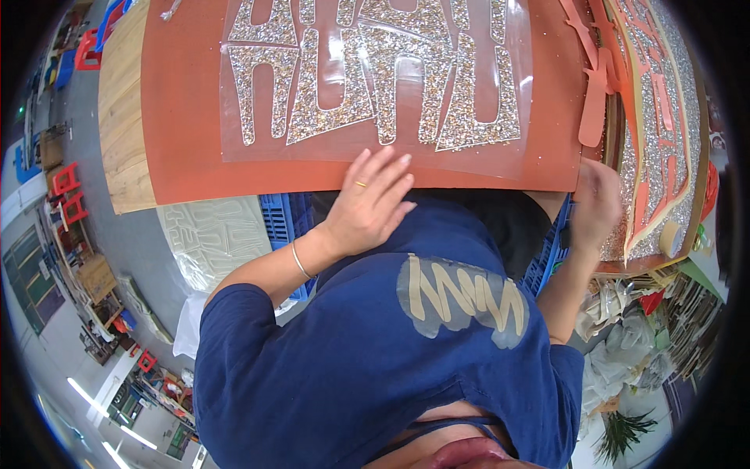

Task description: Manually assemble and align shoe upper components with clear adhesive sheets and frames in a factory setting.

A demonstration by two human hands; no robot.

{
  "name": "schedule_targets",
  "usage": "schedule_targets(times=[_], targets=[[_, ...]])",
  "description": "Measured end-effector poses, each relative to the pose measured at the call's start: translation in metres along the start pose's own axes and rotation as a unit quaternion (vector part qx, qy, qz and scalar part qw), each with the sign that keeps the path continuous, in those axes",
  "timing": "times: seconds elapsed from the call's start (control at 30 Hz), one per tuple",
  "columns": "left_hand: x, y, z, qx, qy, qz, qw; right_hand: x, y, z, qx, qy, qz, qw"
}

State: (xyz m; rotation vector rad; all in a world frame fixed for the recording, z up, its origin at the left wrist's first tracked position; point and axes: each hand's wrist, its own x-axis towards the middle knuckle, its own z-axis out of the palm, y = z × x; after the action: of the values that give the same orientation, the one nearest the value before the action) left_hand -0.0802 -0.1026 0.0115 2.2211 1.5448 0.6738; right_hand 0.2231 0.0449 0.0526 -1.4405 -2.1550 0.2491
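Observation:
My left hand (371, 195) hovers over or rests at the near edge of a red-brown mat (183, 117), its fingers stretched out and slightly apart, holding nothing. Just beyond its fingertips lies a clear plastic sheet (328, 158) carrying several glitter-covered cut shapes (394, 70) in silver and gold. A ring and a bracelet show on the left hand and wrist. Off the mat's right near corner is my right hand (598, 205), smeared by motion. Its fingers are partly hidden, and I cannot tell whether anything is in them.
Orange cut pieces (595, 105) lie along the mat's right side, beside a glittery sheet (683, 156) on another surface. Wood (121, 117) shows left of the mat. Below the table are blue plastic crates (277, 223) and a clear-wrapped pale sheet (219, 242).

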Motion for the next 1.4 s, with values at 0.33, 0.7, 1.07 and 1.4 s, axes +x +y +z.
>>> schedule_targets(times=[0.33,0.7,1.07,1.4], targets=[[-0.004,-0.022,-0.003,0.113,0.131,-0.116,0.978,0.013,-0.124,0.135,0.200,-0.116,-0.342,0.911],[-0.002,-0.023,-0.003,0.123,0.028,-0.127,0.984,0.015,-0.109,0.115,0.182,-0.039,-0.290,0.939],[0.021,-0.020,-0.018,0.218,-0.080,-0.042,0.972,-0.025,0.080,-0.039,-0.246,0.050,0.166,0.954],[0.021,-0.026,-0.022,0.115,-0.011,-0.048,0.992,-0.032,0.135,-0.053,-0.210,-0.116,0.286,0.928]])
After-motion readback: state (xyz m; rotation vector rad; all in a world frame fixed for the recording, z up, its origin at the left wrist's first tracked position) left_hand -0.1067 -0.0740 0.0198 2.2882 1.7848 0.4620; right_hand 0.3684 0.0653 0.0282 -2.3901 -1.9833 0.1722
